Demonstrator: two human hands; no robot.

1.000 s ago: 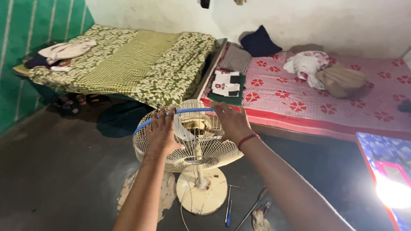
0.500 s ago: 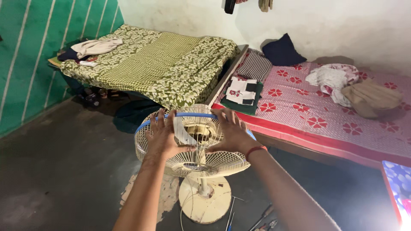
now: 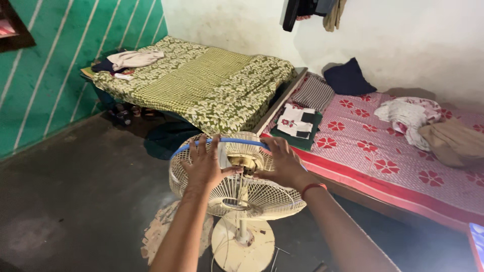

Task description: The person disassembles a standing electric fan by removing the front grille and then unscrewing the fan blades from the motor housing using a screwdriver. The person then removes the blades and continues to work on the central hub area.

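Note:
A cream pedestal fan stands on the dark floor in front of me, its wire guard tipped upward and edged with a blue rim. My left hand lies flat over the left half of the guard, fingers spread. My right hand presses on the right half, a red band on its wrist. Between the hands the fan's metal hub shows. The round base sits below on the floor.
A bed with a green patterned cover stands at the back left, a bed with a pink flowered sheet at the right, with folded clothes and pillows on it. A worn cloth lies beside the fan base. Shoes sit under the green bed.
The view has lifted, so the fan and both hands sit lower in the picture. Both hands stay on the fan guard in much the same place.

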